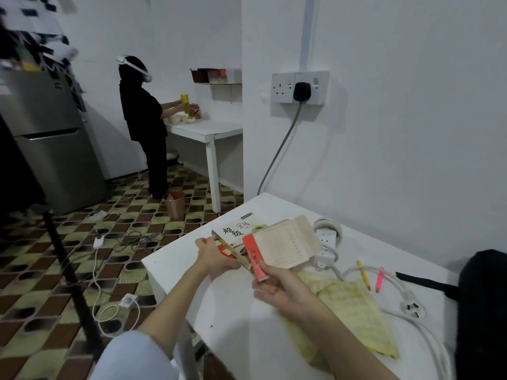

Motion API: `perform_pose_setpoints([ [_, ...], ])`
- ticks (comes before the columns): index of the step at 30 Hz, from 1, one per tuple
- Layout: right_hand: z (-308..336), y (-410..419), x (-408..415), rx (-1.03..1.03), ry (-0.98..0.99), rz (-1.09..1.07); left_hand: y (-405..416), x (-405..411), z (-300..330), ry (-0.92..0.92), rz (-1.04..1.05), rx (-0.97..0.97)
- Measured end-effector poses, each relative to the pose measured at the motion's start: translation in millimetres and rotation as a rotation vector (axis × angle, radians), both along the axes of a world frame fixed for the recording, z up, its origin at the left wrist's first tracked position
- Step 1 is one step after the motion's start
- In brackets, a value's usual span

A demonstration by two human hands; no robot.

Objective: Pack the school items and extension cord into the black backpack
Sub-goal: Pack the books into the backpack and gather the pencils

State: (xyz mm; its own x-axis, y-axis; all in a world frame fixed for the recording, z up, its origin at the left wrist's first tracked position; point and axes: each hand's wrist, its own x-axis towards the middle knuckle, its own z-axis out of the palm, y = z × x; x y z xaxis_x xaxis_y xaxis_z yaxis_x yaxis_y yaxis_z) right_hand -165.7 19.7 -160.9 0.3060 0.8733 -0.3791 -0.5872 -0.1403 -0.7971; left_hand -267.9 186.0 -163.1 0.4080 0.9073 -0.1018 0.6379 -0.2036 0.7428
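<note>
The left hand [216, 256] grips a white-covered paperback book [236, 234]; the right hand [277, 289] pinches a red-spined, yellowed-page book [285, 245]. Both hover above the white table [247, 325].

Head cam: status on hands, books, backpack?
Left hand grips the white-cover book; right hand holds the red-spine book. Backpack at table's right edge, nothing packed yet. Extension cord, pencils, yellow cloth on the table; path clear.

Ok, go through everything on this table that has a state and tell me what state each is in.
Red-spined book: lifted, gripped by right hand.
White-covered book: closed, held at its edge by left hand.
Extension cord: unplugged, loosely coiled on table.
Black backpack: at table's right edge, nothing packed yet.
Yellow pencil: lying flat.
Pink pencil: lying flat.
</note>
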Motion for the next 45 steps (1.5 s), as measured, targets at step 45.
perform_pose_setpoints([
  [45, 87, -369, 107, 0.096, -0.276, -0.883, -341, 164, 56, -0.822, -0.981, -0.079],
])
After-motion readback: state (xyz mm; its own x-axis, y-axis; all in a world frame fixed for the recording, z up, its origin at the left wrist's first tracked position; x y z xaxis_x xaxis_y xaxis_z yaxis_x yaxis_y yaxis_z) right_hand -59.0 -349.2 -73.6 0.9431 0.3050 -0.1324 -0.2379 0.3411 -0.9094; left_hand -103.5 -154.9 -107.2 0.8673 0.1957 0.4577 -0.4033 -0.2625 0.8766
